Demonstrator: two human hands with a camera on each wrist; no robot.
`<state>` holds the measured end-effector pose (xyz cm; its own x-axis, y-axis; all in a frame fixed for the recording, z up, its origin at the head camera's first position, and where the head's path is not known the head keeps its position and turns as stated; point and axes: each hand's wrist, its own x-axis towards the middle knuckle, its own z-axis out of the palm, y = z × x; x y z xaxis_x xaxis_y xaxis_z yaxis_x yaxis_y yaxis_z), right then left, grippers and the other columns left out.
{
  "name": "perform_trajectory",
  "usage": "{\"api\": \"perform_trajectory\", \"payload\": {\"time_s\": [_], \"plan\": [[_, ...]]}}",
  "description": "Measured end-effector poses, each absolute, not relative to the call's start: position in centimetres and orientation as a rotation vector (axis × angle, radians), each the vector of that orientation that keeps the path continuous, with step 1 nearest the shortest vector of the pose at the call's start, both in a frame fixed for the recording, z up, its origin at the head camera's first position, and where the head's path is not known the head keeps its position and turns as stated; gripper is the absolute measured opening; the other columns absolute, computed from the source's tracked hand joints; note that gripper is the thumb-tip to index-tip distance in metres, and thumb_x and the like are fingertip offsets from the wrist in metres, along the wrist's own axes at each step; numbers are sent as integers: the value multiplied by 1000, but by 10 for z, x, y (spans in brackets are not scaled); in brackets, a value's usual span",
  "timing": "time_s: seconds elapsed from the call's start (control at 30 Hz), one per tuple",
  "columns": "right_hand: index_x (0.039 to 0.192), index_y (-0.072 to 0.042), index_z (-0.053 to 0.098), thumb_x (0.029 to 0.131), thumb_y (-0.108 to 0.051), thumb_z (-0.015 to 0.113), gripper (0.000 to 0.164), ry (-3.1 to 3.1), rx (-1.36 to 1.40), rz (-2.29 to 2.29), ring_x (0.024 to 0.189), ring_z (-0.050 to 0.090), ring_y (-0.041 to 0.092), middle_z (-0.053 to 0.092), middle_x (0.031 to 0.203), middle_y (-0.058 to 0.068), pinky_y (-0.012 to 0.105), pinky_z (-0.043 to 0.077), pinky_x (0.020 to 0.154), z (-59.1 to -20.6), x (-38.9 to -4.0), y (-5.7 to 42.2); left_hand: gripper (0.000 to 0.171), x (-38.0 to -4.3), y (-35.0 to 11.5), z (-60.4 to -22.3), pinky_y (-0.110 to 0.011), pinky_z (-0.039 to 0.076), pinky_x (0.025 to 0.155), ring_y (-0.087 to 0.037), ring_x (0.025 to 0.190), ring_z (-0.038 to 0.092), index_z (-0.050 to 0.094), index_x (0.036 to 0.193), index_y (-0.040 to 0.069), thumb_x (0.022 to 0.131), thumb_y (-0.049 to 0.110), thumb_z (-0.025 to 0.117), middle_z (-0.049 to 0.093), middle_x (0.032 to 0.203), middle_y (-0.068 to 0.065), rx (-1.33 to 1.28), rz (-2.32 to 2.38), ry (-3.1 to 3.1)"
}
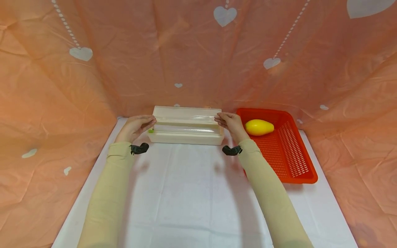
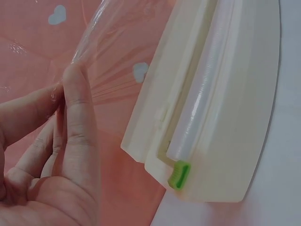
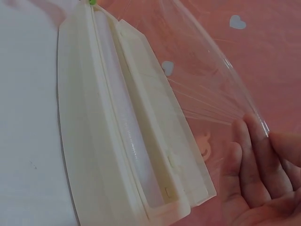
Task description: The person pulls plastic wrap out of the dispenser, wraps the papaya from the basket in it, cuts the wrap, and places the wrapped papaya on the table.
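Note:
A cream cling film dispenser (image 1: 186, 139) lies at the far side of the table, its lid (image 1: 176, 111) raised. Inside rests a roll of cling film (image 2: 200, 99), and a green slider (image 2: 179, 175) sits at the left end. My left hand (image 1: 136, 126) pinches one corner of the clear cling film (image 3: 202, 75) between thumb and fingertips. At the other corner, my right hand (image 1: 231, 124) pinches the film's edge the same way. Between both hands the sheet stretches up from the dispenser, with creases fanning out from each grip.
To the right stands a red perforated basket (image 1: 291, 144) with a yellow oblong fruit (image 1: 259, 127) inside; my right forearm passes over its near-left side. A white cloth (image 1: 186, 193) covers the table. Orange sheeting (image 1: 192, 51) with white hearts hangs behind and on both sides.

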<state>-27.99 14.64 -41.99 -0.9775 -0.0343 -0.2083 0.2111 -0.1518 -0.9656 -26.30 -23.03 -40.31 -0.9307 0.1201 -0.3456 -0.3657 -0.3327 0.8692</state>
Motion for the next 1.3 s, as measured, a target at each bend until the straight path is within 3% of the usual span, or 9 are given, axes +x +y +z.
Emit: {"api": "perform_trajectory", "payload": {"time_s": [0.4, 0.73, 0.87, 1.07, 1.17, 1.3], "plan": [[127, 8, 56, 97, -15, 57, 37, 1873, 158, -2326, 98, 67, 21, 70, 101, 10, 31, 51, 91, -419, -282, 149, 17, -256, -228, -390, -32, 41, 102, -18, 100, 64, 68, 103, 1, 93, -6, 57, 64, 109, -13, -260, 2355, 1606], [125, 4, 59, 97, -16, 57, 35, 1868, 152, -2332, 100, 66, 22, 70, 103, 10, 34, 49, 94, -415, -282, 151, 17, -255, -230, -387, -35, 39, 104, -19, 96, 66, 72, 97, 1, 94, -3, 55, 66, 101, -13, -229, 2409, 1527], [124, 2, 61, 97, -18, 57, 34, 1882, 168, -2325, 103, 65, 24, 69, 106, 11, 30, 51, 91, -414, -281, 151, 17, -257, -228, -387, -35, 38, 104, -18, 98, 65, 71, 97, 3, 95, -1, 55, 63, 108, -13, -232, 2393, 1561], [127, 6, 57, 96, -16, 57, 38, 1881, 138, -2350, 101, 66, 22, 70, 105, 11, 30, 51, 90, -414, -280, 152, 17, -261, -225, -385, -29, 43, 100, -19, 104, 61, 69, 100, 3, 96, -1, 54, 53, 122, -16, -241, 2405, 1558], [124, 6, 59, 96, -16, 58, 35, 1882, 135, -2368, 99, 66, 21, 70, 103, 10, 31, 51, 91, -414, -280, 152, 21, -262, -224, -384, -30, 43, 100, -20, 106, 60, 64, 114, -1, 96, -1, 54, 53, 120, -15, -244, 2418, 1548], [120, 4, 62, 96, -15, 58, 31, 1878, 149, -2387, 98, 67, 22, 70, 102, 11, 32, 51, 91, -414, -280, 153, 23, -263, -222, -384, -31, 41, 102, -21, 108, 60, 62, 117, -2, 96, 0, 54, 55, 119, -14, -240, 2421, 1559]]}}
